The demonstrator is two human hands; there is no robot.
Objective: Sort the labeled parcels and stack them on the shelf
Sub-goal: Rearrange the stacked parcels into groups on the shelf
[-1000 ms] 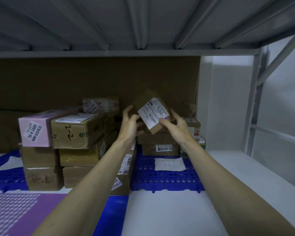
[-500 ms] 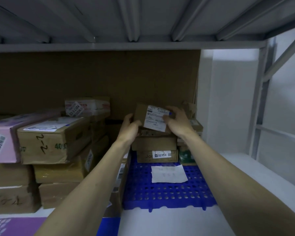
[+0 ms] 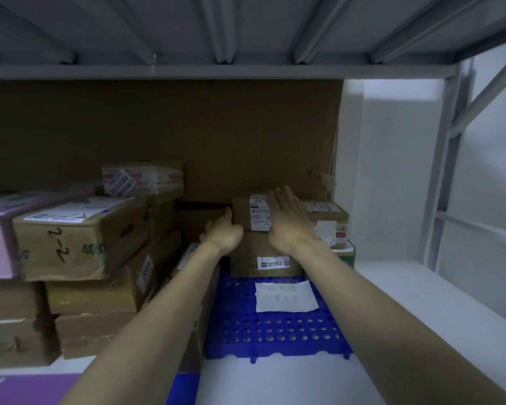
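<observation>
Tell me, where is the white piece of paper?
In the head view, the white paper lies flat on the blue mat, right of centre, just in front of the box stack.

Only one view: head cam looking fwd and slightly down into the shelf bay, close, forearms entering from frame bottom.

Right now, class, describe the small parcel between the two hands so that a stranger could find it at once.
Start at the blue perforated mat on the shelf's right part, and go to the stack of cardboard boxes at its back. The small parcel lies on top, left hand at its left end and right hand flat on its front. Its white label faces forward.
</observation>
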